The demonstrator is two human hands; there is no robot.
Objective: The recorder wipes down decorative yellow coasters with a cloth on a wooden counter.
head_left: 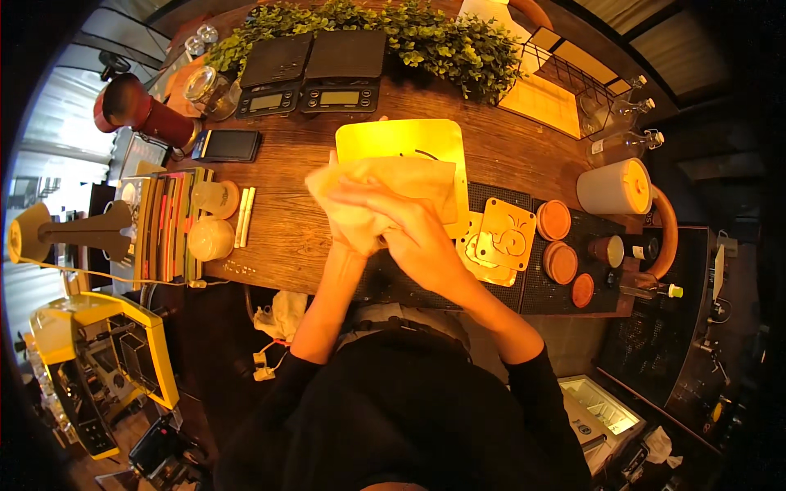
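Note:
A yellow square board (399, 137) is held up over the table's front, with a crumpled cream cloth (430, 184) across its lower part. My left hand (352, 233) is closed on the board from the left, largely hidden by the cloth. My right hand (407, 233) is closed on the cloth, pressing it against the board, fingers pointing left. Just right of them, yellow cards or plates with raised line designs (505, 236) lie stacked on a black mat (532, 299).
Wooden table (278, 204) holds two black scales (344, 57), a phone (227, 145), books (160, 229), jars (209, 239), a red cylindrical appliance (155, 114), terracotta discs (554, 221), white canister (610, 186), glass bottles (622, 146) and greenery (434, 45). A yellow machine (155, 368) stands at lower left.

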